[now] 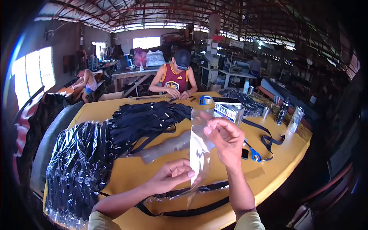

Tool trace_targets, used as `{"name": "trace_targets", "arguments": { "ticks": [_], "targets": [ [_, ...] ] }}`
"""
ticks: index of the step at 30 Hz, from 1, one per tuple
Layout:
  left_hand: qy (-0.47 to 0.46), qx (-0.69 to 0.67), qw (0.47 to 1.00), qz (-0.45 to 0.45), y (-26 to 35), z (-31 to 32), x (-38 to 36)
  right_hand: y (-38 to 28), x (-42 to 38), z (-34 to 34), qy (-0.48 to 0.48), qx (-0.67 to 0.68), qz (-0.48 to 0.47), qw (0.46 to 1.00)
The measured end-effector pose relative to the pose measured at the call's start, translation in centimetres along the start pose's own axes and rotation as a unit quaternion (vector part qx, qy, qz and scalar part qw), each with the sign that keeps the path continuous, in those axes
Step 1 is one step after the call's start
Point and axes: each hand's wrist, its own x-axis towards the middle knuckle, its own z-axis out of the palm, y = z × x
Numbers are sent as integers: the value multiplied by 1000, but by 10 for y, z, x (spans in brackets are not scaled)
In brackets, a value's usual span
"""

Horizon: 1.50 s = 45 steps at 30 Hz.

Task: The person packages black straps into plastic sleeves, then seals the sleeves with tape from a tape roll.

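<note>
My right hand (226,140) is raised over the yellow table (264,174), its fingers pinched on the upper part of a clear plastic sleeve (199,149) that hangs upright. Lower and to the left, my left hand (174,176) has its thumb and fingers apart beside the sleeve's left edge. Under and in front of my hands, a black strap (195,211) curves across the table. More clear plastic (166,147) lies flat behind my left hand. Loose black straps (145,120) are heaped at the back left, next to a pile of plastic-wrapped straps (78,161).
Blue scissors (255,154), a tin can (230,111), a tape roll (206,100), another black strap (264,128) and bottles (295,119) are to the right. A person in a cap (176,76) works across the table. Another person (89,82) sits at the far left.
</note>
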Motion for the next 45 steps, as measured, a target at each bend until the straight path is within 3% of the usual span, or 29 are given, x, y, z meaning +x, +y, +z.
{"name": "trace_targets", "arguments": {
  "ticks": [2,3,5,7,10,11,13,15,17,20,25,28,32,36,42,43,45],
  "targets": [
    [-45,-83,995,-43,4,0,-10,-6,1,9,27,-156,-102,982],
    [-36,-115,992,-38,-13,22,-6,-6,-4,-9,8,-172,-80,982],
    [-23,-64,995,-71,-6,18,-13,3,0,-4,53,-215,-180,958],
    [-17,-69,996,-54,-10,18,-14,8,1,2,68,-208,-194,956],
    [-17,88,990,-113,-5,20,-21,6,6,12,145,-248,-272,919],
    [-18,89,989,-115,-6,18,-24,5,11,8,147,-248,-272,918],
    [32,34,990,-134,-11,13,-34,-1,19,-7,162,-349,-333,861],
    [68,18,991,-113,-11,7,-43,-10,25,-19,199,-405,-352,820],
    [110,-4,990,-90,-11,-1,-50,-14,24,-36,228,-424,-331,812],
    [148,6,988,-44,-13,-16,-56,-21,15,-56,263,-500,-353,746],
    [167,25,985,-15,-14,-11,-58,-34,-21,-70,292,-489,-340,748],
    [136,63,988,-26,-15,-1,-53,-44,-40,-77,331,-435,-296,783],
    [88,51,995,-5,-25,19,-35,-67,-47,-69,325,-469,-291,768],
    [36,155,985,65,-11,49,-6,-80,-52,-64,210,-476,-333,786],
    [82,140,956,244,19,93,41,-87,-70,-41,88,-522,-312,788],
    [86,141,955,245,17,91,42,-87,-73,-38,92,-526,-320,782],
    [-70,-7,992,103,12,87,44,-85,-73,-36,95,-527,-328,778]
  ]
}}
